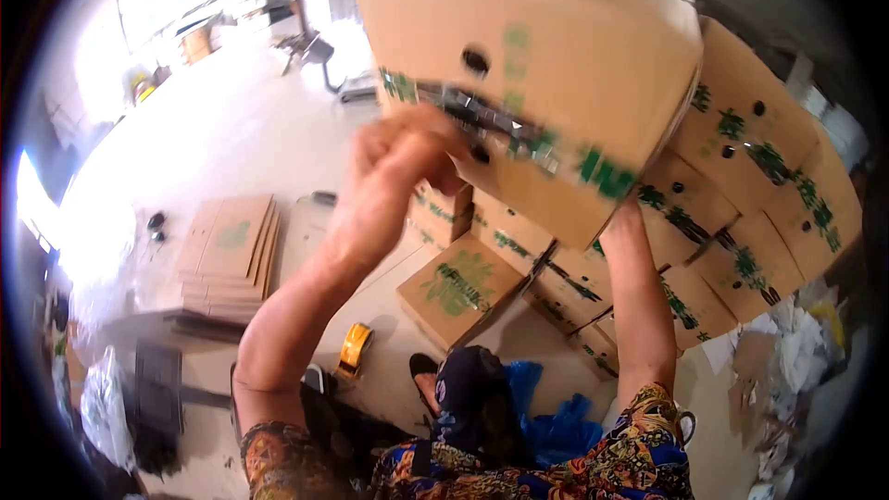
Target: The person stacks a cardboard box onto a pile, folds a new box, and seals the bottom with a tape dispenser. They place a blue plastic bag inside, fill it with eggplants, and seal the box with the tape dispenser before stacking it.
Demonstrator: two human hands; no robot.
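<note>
A large cardboard box (574, 65) with green print and round holes is held up before me, tilted, above the floor. My left hand (412, 148) is closed at its lower left edge, beside a dark glossy strip (482, 116) that crosses the printed side. Motion smears the fingers there. At the box's lower right corner, my right hand (626, 222) holds it from below, its fingers mostly hidden behind the cardboard. Under the raised box, a closed box (458, 287) with a green leaf print sits on the floor.
Similar boxes (732, 213) are stacked at the right. Flattened cardboard sheets (227, 241) lie at the left, and a yellow tape roll (354, 349) is near my feet. Blue plastic (560, 426) lies by my legs. Crumpled scraps (796, 352) line the right side.
</note>
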